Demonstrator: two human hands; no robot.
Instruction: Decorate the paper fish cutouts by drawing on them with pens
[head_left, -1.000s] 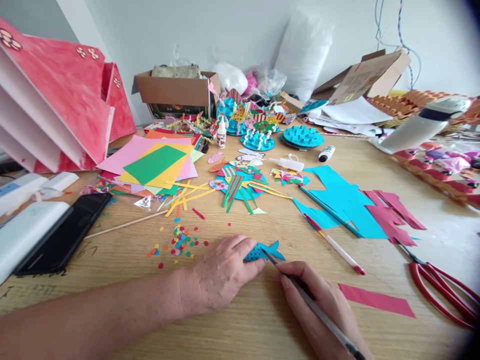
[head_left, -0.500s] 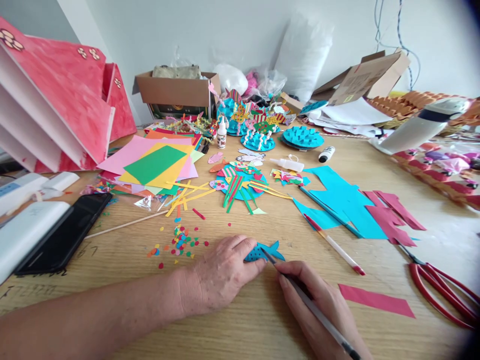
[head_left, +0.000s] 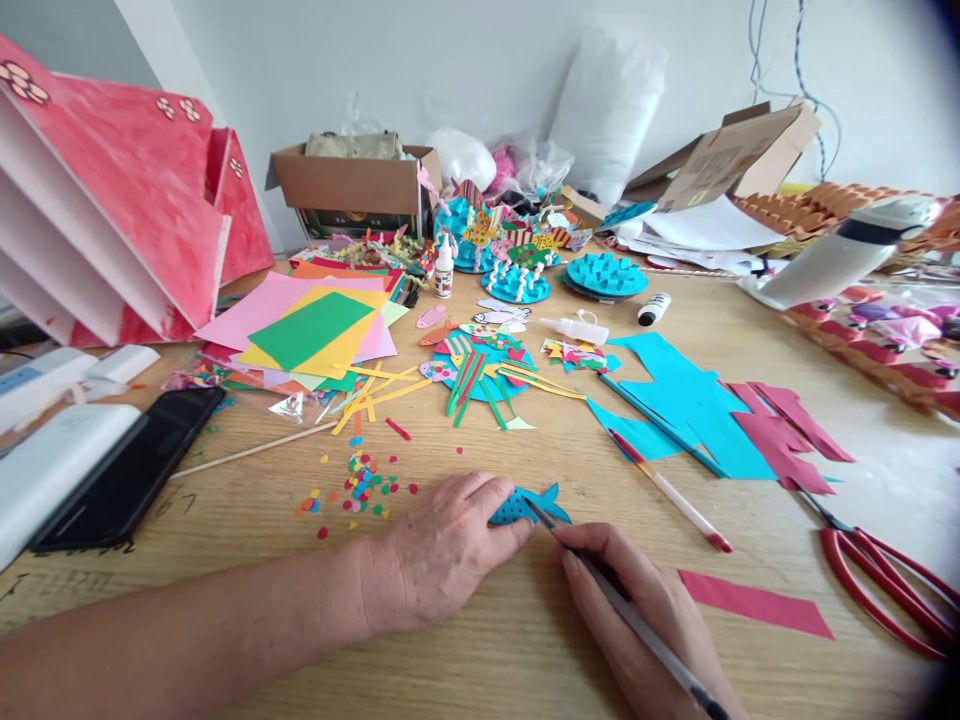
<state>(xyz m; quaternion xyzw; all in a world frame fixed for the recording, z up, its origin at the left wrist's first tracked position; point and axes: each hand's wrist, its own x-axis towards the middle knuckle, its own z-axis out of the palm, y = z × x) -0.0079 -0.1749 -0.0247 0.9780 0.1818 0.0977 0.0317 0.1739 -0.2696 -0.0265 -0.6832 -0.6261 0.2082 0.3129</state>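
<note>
A blue paper fish (head_left: 551, 497) with dark dots lies flat on the wooden table. The front part of it is hidden under my left hand (head_left: 454, 535), whose thumb and fingers pin it from the left. My right hand (head_left: 637, 600) grips a dark-tipped pen (head_left: 626, 610), its point touching the fish near the tail. Beyond the hands, a blue paper disc (head_left: 491, 385) carries several cut-out fish and coloured strips. Confetti dots (head_left: 364, 480) are scattered left of my left hand.
Right of my hands lie a red pen (head_left: 667, 490), a red paper strip (head_left: 756, 603), red-handled scissors (head_left: 862, 560) and blue paper (head_left: 690, 390). On the left are a black phone (head_left: 131, 465) and stacked coloured paper (head_left: 311, 330). A glue bottle (head_left: 444, 268) stands behind.
Almost nothing differs. The pen tip has shifted very slightly right on the fish; my left hand stays in place.
</note>
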